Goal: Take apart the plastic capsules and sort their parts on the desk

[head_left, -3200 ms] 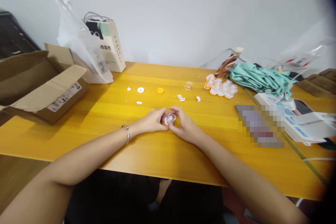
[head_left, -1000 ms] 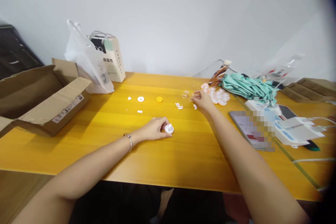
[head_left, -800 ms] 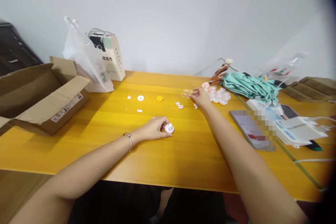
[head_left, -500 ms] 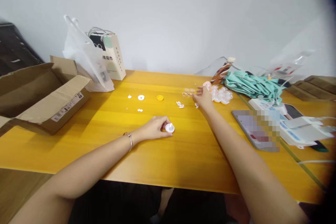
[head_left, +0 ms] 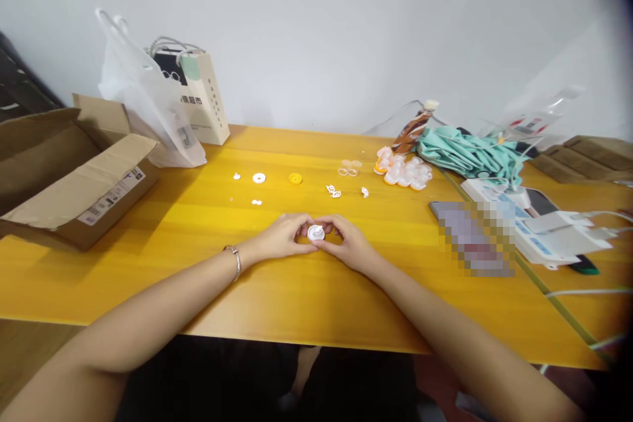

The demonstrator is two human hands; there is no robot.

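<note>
A small white round plastic part (head_left: pixel 316 232) with a raised peg in its middle is between my two hands near the front of the table. My left hand (head_left: pixel 289 235) grips its left side between thumb and fingers. My right hand (head_left: pixel 346 242) closes on it from the right, thumb and fingertips at its edge; whether a smaller piece is pinched there is hidden. Beyond lie a yellow round part (head_left: pixel 295 179), a white ring (head_left: pixel 259 178), two small white discs (head_left: pixel 256 202), white cut-out pieces (head_left: pixel 333 192), another white piece (head_left: pixel 364 192) and several clear rings (head_left: pixel 349 171).
An open cardboard box (head_left: pixel 99 191) stands left, with a white plastic bag (head_left: pixel 153 105) and paper bag (head_left: pixel 208 99) behind. Orange-and-clear capsules (head_left: pixel 405 173), a brown bottle (head_left: pixel 415 128), a folded teal cloth (head_left: pixel 469 151), a phone (head_left: pixel 469 237) and a power strip (head_left: pixel 524 231) are right.
My right hand has come back from beside the clear rings to the white round part at my left hand. The view has shifted slightly; the left hand keeps its grip.
</note>
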